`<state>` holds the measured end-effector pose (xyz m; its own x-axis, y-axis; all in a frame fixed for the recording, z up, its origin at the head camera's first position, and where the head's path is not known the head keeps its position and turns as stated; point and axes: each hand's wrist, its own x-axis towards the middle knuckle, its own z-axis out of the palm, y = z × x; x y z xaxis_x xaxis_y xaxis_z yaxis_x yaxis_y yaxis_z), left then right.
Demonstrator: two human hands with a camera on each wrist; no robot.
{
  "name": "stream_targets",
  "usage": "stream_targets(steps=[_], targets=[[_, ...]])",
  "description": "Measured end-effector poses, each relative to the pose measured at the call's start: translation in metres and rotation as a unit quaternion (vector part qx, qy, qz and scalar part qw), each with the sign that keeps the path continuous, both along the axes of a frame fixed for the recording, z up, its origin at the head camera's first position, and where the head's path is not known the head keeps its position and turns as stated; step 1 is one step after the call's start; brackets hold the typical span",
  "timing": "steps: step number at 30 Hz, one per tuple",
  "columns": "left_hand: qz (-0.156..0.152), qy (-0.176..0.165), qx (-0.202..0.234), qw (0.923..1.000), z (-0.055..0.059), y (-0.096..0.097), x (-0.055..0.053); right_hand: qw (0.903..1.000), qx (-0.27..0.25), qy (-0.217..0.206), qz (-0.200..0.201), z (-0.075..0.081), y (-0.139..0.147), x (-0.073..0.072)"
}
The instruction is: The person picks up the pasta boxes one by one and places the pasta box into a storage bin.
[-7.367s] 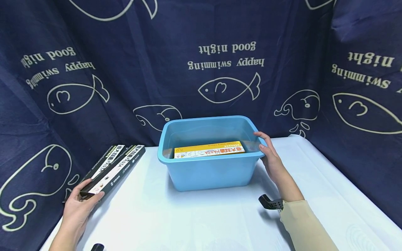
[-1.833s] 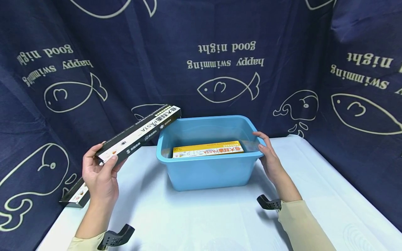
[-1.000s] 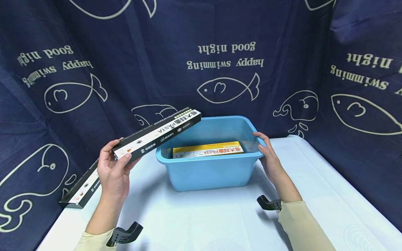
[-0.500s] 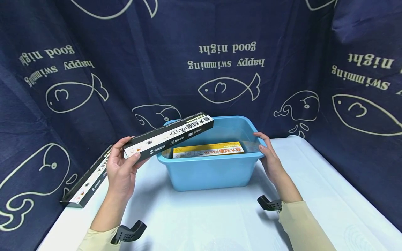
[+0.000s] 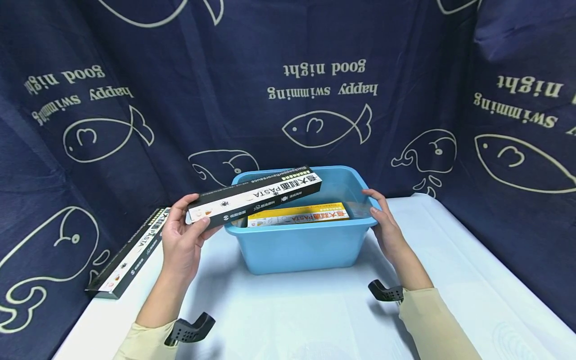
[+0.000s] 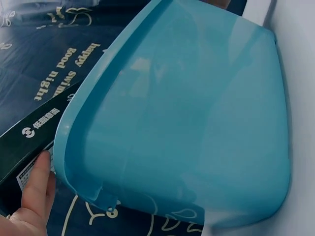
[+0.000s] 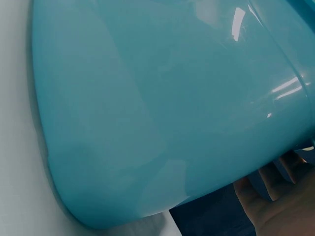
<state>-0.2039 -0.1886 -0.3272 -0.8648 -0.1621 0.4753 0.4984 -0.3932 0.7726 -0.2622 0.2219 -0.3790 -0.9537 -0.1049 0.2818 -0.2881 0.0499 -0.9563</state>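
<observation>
My left hand [image 5: 182, 240] grips the near-left end of a black pasta box [image 5: 261, 196] with a white label, thumb in front. The box slants over the left part of a light blue plastic bin [image 5: 301, 252], its far end over the opening. In the left wrist view, fingers [image 6: 35, 189] touch the box's dark side [image 6: 29, 135] beside the bin's rim [image 6: 66, 128]. Inside the bin lies a yellow and white pasta box [image 5: 297, 215], partly hidden. My right hand [image 5: 389, 227] holds the bin's right rim; in the right wrist view its fingers [image 7: 270, 184] are beside the bin wall [image 7: 123, 113].
Another black pasta box [image 5: 130, 260] lies on the white tablecloth [image 5: 288, 315] at the left, its far end partly hidden by my left hand. A dark blue curtain [image 5: 216, 110] with fish drawings hangs behind and along both sides.
My left hand has lifted one of two black pasta boxes off the table and carried it right, over the bin, lowering it slightly lately. My right hand has stayed at the rim.
</observation>
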Motion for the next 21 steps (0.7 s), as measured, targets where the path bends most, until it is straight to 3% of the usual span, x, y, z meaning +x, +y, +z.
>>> stream_targets(steps=[11,21], targets=[[-0.022,-0.019,-0.062,0.9977,0.007,0.005,-0.003,1.0000,-0.002,-0.002,0.000,0.000,0.000,0.000],[-0.038,-0.037,-0.151,0.9871,0.015,0.005,-0.006,1.0000,-0.006,0.000,-0.002,0.001,-0.001,-0.001]])
